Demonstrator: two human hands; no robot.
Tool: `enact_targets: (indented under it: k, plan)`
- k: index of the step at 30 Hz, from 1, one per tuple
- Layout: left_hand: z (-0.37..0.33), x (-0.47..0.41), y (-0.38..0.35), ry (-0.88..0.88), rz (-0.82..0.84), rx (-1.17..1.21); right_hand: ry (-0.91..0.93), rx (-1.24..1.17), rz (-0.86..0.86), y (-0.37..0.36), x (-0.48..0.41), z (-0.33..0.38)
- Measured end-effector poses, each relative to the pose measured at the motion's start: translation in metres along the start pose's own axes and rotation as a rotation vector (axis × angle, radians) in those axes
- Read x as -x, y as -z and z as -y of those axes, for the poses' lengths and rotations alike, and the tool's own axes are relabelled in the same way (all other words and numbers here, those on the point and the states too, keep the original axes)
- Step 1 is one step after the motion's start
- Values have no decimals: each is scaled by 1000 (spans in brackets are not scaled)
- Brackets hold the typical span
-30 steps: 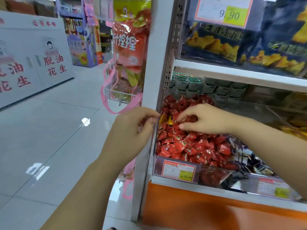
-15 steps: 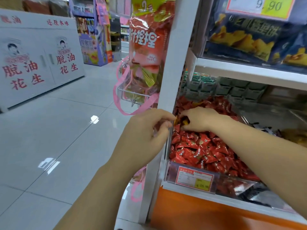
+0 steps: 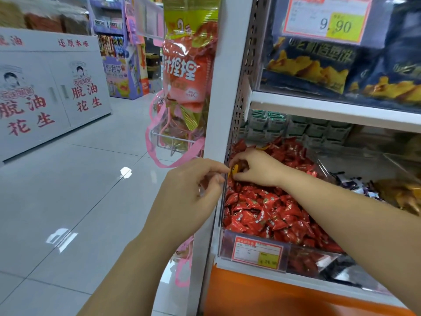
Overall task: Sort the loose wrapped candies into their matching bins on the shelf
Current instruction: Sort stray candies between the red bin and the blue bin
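Over the red candies (image 3: 262,213), the right hand (image 3: 257,167) now pinches a yellow candy (image 3: 234,170); left hand (image 3: 189,195) curls alongside, contents unclear.

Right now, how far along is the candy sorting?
Done: the red bin looks nearly all red. In hand: the right hand pinches a yellow candy at that bin's left edge, the left hand close beside it. Left: carrying it to a matching bin, perhaps the yellow pile far right.

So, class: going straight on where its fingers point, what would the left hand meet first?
Probably the orange candy that the right hand pinches, just beyond the left hand; the shelf post stands close beside, so depth is unclear.
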State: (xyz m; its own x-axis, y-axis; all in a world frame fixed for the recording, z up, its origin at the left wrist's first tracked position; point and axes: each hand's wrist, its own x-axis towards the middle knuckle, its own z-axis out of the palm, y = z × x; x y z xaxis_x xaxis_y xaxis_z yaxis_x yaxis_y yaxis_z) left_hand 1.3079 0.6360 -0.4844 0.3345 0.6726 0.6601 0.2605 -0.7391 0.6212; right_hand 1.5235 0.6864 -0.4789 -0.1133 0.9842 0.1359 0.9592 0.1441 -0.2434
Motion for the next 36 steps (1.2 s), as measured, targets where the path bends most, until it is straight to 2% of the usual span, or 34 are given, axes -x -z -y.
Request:
enact_targets:
  k: [5, 15, 19, 24, 30, 36]
  plan:
    - [-1, 0, 0, 3, -1, 7, 14, -8, -65, -3, -6, 3]
    - [0, 0, 1, 4, 10, -4, 44, 112, -22, -4, -3, 2]
    - [-6, -1, 0, -46, -30, -6, 42, -100, -186, 12, 16, 4]
    - [-29, -8, -18, -151, -84, 18, -92, -503, -372, 43, 71, 12]
    - [-63, -20, -76, -135, 95, 39, -222, -786, -492, 73, 148, -6]
    - [-73, -18, -139, -108, 379, -46, -390, -802, -778, 97, 219, -70]
